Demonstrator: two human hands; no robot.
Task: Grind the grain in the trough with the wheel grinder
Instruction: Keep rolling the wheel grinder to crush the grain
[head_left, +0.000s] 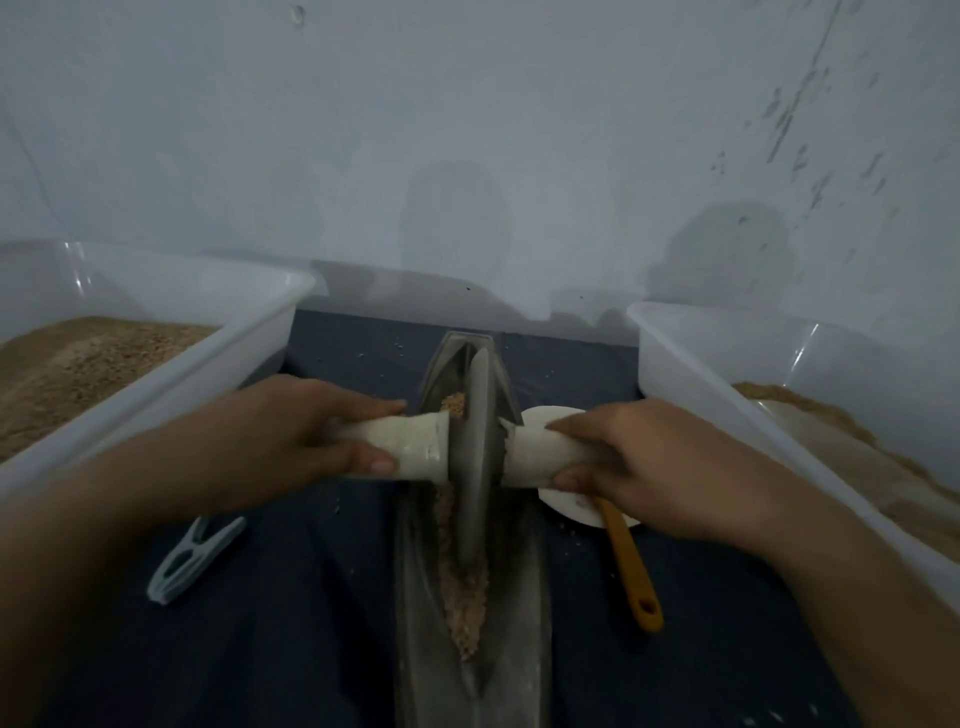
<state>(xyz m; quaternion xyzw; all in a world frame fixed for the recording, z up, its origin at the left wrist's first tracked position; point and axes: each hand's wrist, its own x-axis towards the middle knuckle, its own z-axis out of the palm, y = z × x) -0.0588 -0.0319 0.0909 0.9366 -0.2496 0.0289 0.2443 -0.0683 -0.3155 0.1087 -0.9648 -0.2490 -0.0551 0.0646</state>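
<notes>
Mid-grind: left hand (291, 431) and right hand (639, 462) grip handles of wheel grinder (475, 441) in trough (467, 623). Next, likely roll wheel over grain (465, 597) with even downward pressure.

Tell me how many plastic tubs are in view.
2. One tub sits left of the trough; the other tub sits right of it. Both run off frame, and more may lie outside the view.

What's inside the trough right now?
In the trough, crushed grain lies along the groove, with a bit more at the far side of the wheel, which stands in it. Whatever lies directly under the wheel's edge is hidden.
</notes>
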